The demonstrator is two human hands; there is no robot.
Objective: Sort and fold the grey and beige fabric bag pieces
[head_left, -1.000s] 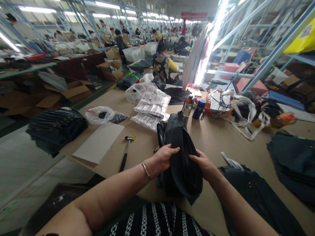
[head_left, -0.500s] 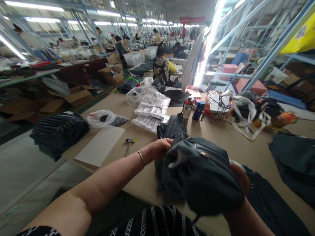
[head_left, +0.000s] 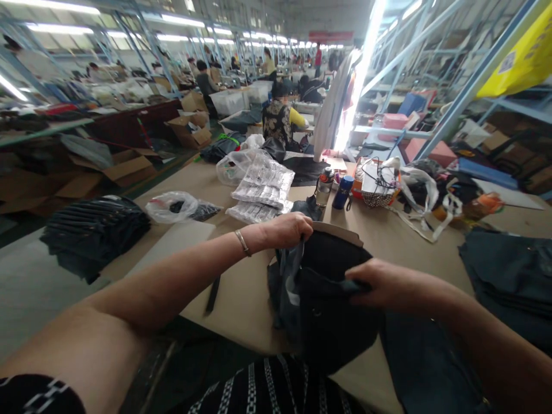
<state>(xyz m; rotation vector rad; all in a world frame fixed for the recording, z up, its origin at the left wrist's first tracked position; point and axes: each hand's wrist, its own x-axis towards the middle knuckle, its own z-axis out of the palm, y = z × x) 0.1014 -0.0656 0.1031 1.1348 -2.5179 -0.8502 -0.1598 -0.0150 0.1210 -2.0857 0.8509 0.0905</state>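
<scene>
Roughly mouth-up, bag (head_left: 340, 330) (long axis unclear), gripped by left hand (head_left: 292, 229), right hand (head_left: 370, 280).

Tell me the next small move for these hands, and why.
Probably ease the right hand slightly away from the left hand to open the dark bag wider: both hands grip its top edges, and the side nearer the left hand looks crumpled.

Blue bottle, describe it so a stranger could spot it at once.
Find the brown table, then the dark bag held there. Beyond, right of a paler bottle, stands the blue bottle. Unlike that neighbour, its cap and body are blue.
</scene>
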